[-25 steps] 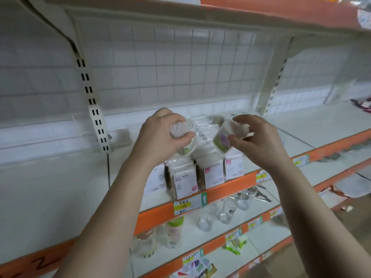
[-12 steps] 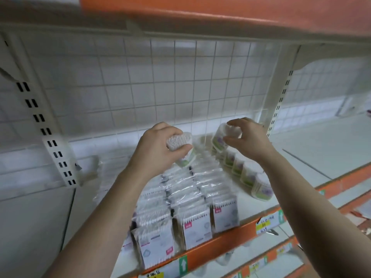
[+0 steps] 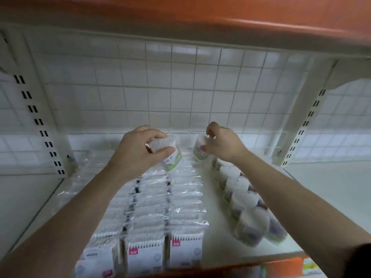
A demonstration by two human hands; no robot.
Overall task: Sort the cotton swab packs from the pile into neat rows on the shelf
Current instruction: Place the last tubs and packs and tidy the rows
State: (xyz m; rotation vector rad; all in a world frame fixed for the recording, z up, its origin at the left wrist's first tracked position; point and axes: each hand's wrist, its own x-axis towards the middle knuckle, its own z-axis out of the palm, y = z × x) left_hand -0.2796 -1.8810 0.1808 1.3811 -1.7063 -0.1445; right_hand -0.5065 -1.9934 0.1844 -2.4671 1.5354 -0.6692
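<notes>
Item: cotton swab stock, part sorted, on a white shelf (image 3: 325, 197) backed by a white wire-grid back panel (image 3: 180, 87), with an orange shelf edge (image 3: 180, 13) across the top of the frame and a slotted white upright (image 3: 36, 117) at the left. Left hand (image 3: 140, 149), centre frame: fingers and thumb curled round a round clear tub of cotton swabs with a green label (image 3: 172, 157), held tilted above the back of the middle rows. Right hand (image 3: 220, 145), just right of centre: fingertips pinched on a second round tub (image 3: 199, 150), low at the far end of the row of round tubs (image 3: 249, 209); whether it touches the shelf cannot be told. Done: flat rectangular clear-wrapped swab packs (image 3: 184, 199) stand in three close columns from the lower centre to the back; the round tubs lie on their sides in one line from the lower right toward the right hand. Left: both held tubs unplaced, and loose clear packs (image 3: 80, 177), blurred, at centre left look unsorted. Judged well past halfway.
</notes>
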